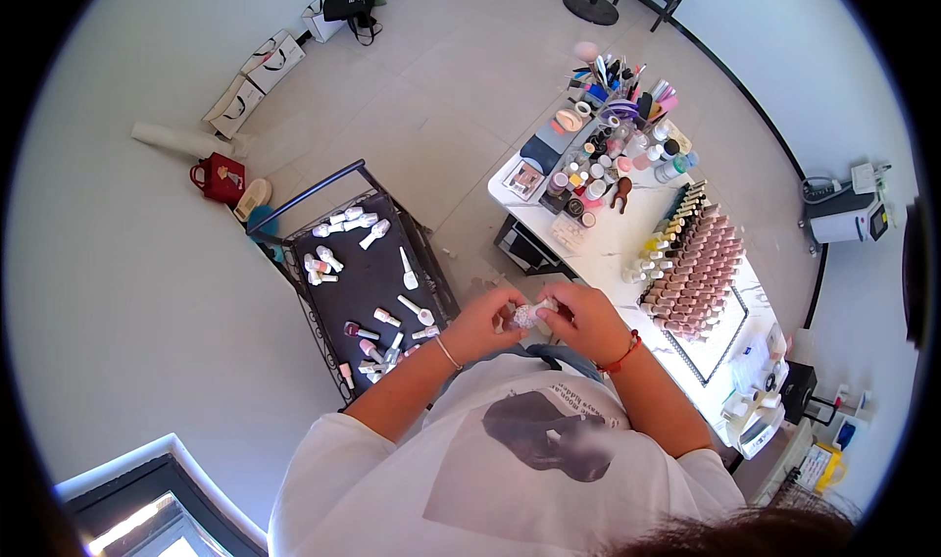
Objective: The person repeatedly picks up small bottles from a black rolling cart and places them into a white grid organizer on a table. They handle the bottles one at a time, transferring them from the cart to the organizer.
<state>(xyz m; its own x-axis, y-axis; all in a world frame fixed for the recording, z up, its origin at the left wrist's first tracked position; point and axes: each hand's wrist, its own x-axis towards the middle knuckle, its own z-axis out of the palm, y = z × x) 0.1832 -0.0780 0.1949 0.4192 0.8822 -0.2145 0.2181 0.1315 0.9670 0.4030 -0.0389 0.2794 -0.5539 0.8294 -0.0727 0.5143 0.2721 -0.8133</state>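
Both of my hands meet in front of my waist, between the cart and the table. They hold a small pale pink and white nail polish bottle [527, 316], partly covered by my fingers. The fingers of my left hand [482, 324] are curled round its left end, which looks speckled. My right hand [591, 328] pinches the other, whiter end. Left of my hands, several nail polish bottles [387, 318] lie loosely on the black top of a cart [338, 253]. Rows of pinkish nail polish bottles [696, 273] stand on the white table [616, 251] at the right.
Jars [595, 189], a brown figure [621, 194] and cups of pens and brushes [618, 76] crowd the table's far end. The cart has a blue handle [312, 199]. Paper bags [235, 104] and a red bag [220, 177] stand along the left wall. A white machine [845, 222] is far right.
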